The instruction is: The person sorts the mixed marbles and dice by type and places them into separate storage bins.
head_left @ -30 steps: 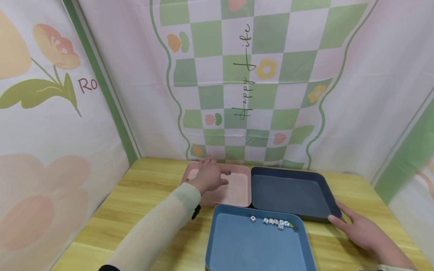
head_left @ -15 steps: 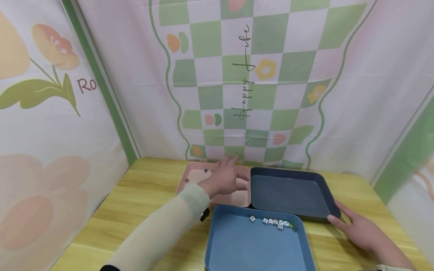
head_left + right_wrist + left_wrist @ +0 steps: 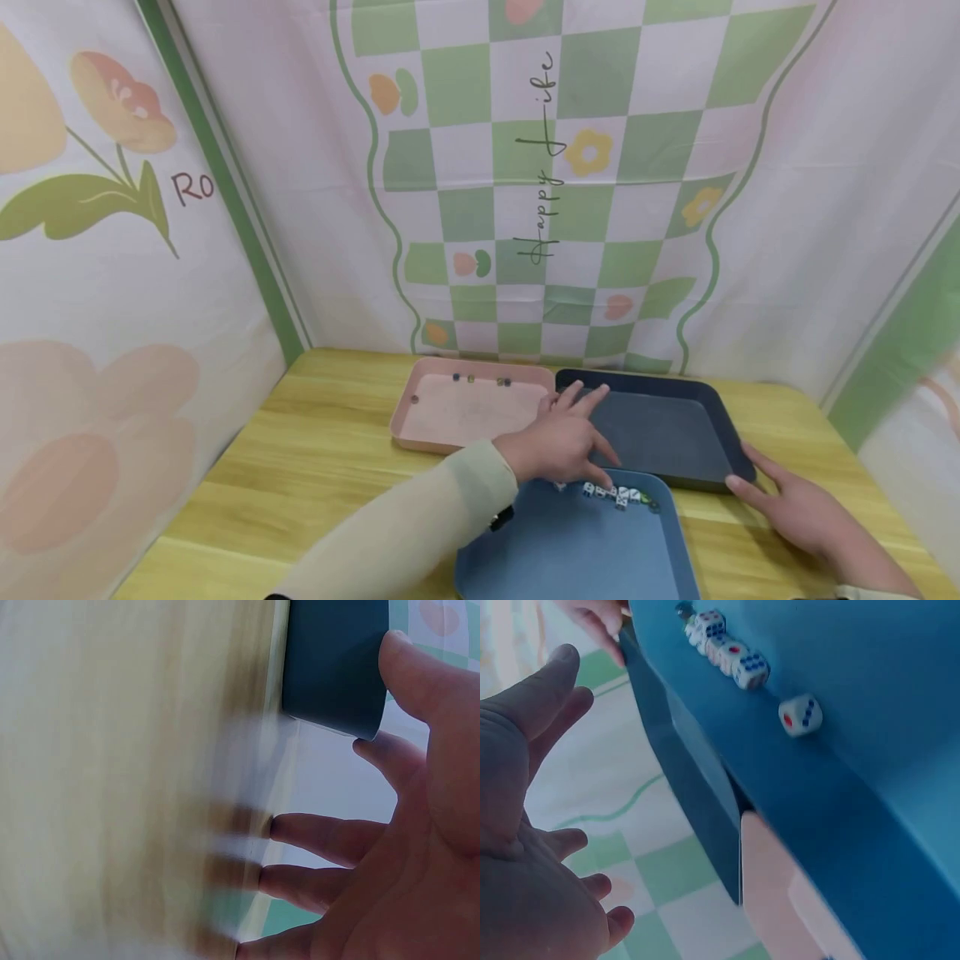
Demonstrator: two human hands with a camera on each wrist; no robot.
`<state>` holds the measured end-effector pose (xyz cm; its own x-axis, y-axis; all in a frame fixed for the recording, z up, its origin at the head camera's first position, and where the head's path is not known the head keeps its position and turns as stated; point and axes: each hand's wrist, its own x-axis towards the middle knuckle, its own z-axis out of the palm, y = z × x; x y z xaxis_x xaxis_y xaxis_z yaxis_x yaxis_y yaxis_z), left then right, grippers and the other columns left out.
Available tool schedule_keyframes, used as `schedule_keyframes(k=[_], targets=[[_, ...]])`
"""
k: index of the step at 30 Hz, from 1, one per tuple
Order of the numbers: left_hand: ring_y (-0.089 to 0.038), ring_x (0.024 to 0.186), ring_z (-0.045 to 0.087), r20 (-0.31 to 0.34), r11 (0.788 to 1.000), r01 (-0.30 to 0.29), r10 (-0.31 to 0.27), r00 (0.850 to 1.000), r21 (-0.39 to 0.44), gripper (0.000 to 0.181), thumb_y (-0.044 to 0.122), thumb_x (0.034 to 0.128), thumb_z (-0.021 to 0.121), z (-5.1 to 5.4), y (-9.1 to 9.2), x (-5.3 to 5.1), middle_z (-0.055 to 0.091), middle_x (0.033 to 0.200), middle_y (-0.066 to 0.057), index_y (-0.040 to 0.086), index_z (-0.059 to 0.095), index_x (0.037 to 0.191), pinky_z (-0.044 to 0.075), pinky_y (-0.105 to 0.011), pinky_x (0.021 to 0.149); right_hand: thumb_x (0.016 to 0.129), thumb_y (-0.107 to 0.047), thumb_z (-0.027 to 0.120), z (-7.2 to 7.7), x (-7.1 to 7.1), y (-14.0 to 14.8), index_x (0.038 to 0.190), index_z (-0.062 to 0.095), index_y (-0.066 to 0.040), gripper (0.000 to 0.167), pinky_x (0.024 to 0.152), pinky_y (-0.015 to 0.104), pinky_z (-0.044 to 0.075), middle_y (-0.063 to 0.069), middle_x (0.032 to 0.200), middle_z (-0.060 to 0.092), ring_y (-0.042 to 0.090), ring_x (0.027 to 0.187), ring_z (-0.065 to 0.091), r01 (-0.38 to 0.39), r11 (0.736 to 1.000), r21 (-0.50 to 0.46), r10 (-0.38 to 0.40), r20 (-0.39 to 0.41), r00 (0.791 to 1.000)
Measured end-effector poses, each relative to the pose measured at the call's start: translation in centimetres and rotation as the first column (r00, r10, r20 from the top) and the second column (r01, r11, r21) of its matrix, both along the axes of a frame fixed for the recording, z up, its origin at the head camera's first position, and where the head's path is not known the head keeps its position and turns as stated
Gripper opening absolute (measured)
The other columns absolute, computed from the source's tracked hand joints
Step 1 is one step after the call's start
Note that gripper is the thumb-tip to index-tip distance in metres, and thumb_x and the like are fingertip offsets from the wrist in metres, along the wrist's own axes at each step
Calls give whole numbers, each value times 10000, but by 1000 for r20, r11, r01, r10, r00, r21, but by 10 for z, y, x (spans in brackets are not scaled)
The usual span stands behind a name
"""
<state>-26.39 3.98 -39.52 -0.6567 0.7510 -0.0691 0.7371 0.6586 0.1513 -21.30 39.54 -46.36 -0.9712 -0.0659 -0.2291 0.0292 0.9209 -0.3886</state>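
My left hand (image 3: 558, 442) hovers over the back edge of the blue tray (image 3: 577, 550), fingers spread, with nothing visible in its grasp. Close to its thumb, a row of white dice (image 3: 611, 492) lies along that tray's back wall. One die (image 3: 800, 715) sits apart from the row in the left wrist view. At the row's right end are small green pieces (image 3: 648, 502), too small to identify. My right hand (image 3: 802, 508) holds the front right corner of the dark navy tray (image 3: 660, 437) between thumb and index finger; its other fingers reach toward the tabletop.
A pink tray (image 3: 450, 412) stands at the back left, touching the navy one. Several tiny dark and yellowish pieces (image 3: 471, 379) lie in it. All trays rest on a wooden table (image 3: 322, 417). A patterned cloth (image 3: 525, 275) hangs right behind them.
My left hand has moved right and toward me, from over the pink tray to above the blue tray's back edge. The right hand stays at the navy tray's corner.
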Motion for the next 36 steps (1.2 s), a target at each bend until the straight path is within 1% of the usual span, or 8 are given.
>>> schedule_keyframes(k=[6,9,13,19,25,32,36], targets=[[-243,1501,-67,-3,997,-25,25,1000,-76,284,613,841,696,-14,22,8,-24,1650,106,560,688,1120,112,-502,1168,1029,-600,348,0,0,0,1548,97,37,860,815,737,395,493,1340,340,686,1106,436,0,1000,-1,0,5,1000],[-224,1500,-74,7,994,-21,22,1000,-111,287,632,844,677,-20,31,11,-15,1645,127,574,676,1125,102,-491,1172,1030,-598,347,1,-1,-1,1546,105,42,857,818,735,396,490,1344,340,684,1110,434,-4,1000,4,4,2,1000],[-209,1499,-74,18,989,0,3,1000,-147,282,641,868,640,-27,40,15,0,1646,131,583,662,1143,115,-483,1170,1028,-601,351,2,-2,-1,1544,107,47,864,822,731,398,484,1353,335,680,1116,433,-4,1000,1,4,5,1000],[-213,1501,-42,22,982,21,-17,1000,-186,293,618,888,636,-32,49,17,33,1647,125,587,642,1179,126,-468,1170,1022,-614,353,0,-2,0,1546,100,43,878,819,733,396,484,1355,334,681,1117,430,0,1000,-9,0,15,1000],[-222,1503,-6,33,978,18,-12,999,-209,281,574,909,641,-35,53,17,47,1646,114,586,634,1190,139,-448,1169,1006,-650,341,-2,-2,1,1549,81,35,912,819,735,396,482,1365,324,681,1128,424,14,1000,-17,-13,39,999],[-225,1503,13,29,976,10,-4,1000,-217,278,565,930,618,-43,59,14,67,1645,111,578,629,1207,145,-444,1167,1021,-613,357,-1,-1,0,1549,102,37,876,821,729,400,482,1356,338,676,1117,438,8,1000,-13,-8,13,1000],[-210,1502,12,27,977,12,-6,1000,-215,293,555,940,610,-45,65,14,67,1645,115,575,614,1232,144,-435,1168,1025,-605,357,0,0,-1,1547,107,40,867,820,730,400,484,1351,340,678,1112,440,8,1000,-7,-8,1,1000]])
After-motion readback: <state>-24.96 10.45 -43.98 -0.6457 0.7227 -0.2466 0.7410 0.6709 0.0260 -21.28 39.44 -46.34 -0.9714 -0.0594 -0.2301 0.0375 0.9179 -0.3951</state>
